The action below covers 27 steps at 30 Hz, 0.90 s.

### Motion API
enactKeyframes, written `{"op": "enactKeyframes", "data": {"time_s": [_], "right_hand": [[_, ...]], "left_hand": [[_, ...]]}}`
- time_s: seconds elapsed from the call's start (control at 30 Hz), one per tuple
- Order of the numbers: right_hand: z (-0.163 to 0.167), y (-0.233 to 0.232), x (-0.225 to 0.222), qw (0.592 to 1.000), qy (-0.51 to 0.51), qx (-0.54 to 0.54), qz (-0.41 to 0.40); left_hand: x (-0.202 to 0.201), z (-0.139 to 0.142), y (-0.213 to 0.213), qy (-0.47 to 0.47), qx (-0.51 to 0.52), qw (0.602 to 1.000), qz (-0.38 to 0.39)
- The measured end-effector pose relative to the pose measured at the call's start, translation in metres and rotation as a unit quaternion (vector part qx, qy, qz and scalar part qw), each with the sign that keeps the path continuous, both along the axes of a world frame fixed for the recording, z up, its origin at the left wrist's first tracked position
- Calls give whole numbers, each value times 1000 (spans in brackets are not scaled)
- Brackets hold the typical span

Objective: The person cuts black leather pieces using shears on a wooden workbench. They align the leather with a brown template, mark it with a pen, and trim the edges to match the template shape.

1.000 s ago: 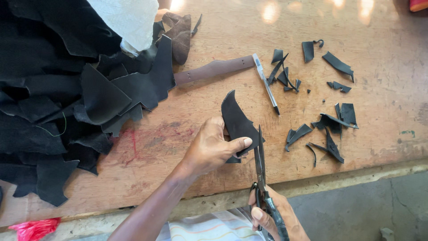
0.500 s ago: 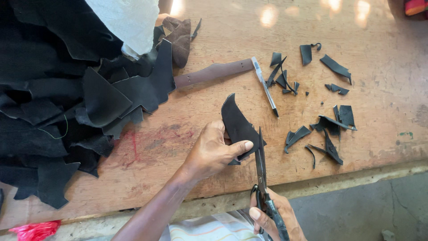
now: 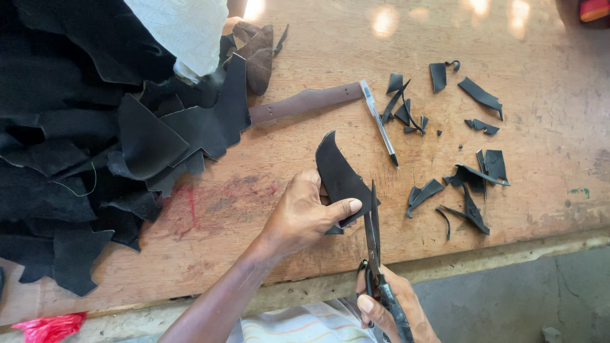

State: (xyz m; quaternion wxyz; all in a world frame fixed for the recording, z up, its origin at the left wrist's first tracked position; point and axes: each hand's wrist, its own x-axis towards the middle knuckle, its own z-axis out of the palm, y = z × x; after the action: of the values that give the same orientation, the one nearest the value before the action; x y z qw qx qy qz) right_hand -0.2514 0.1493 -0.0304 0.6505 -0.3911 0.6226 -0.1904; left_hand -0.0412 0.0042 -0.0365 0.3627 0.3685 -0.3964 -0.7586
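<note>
The left hand pinches a curved black leather piece over the wooden desk. The right hand is closed around the scissors, blades against the piece's edge. Black offcuts lie beside them.

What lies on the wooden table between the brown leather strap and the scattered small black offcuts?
In the head view, a clear-barrelled pen lies there.

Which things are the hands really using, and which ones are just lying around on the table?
In use:
- black leather piece, pinched in the left hand
- scissors, worked by the right hand, blades at the piece's edge

Just lying about:
- pen
- brown strap
- small black offcuts
- big heap of black leather
- white cloth
- red scrap
</note>
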Motion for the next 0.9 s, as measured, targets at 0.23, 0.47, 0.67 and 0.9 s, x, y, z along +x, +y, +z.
{"op": "enactKeyframes", "data": {"time_s": [0.23, 0.47, 0.67, 0.9], "right_hand": [[-10, 5, 1, 1000, 3, 14, -26], [-10, 3, -3, 1000, -8, 12, -5], [-7, 0, -5, 1000, 11, -1, 11], [-10, 1, -2, 1000, 11, -10, 3]], "left_hand": [[-2, -5, 1, 9, 4, 1000, -3], [-3, -10, 0, 34, 7, 999, -8], [-2, -7, -1, 20, 6, 1000, -7], [0, -5, -1, 0, 6, 1000, -13]]}}
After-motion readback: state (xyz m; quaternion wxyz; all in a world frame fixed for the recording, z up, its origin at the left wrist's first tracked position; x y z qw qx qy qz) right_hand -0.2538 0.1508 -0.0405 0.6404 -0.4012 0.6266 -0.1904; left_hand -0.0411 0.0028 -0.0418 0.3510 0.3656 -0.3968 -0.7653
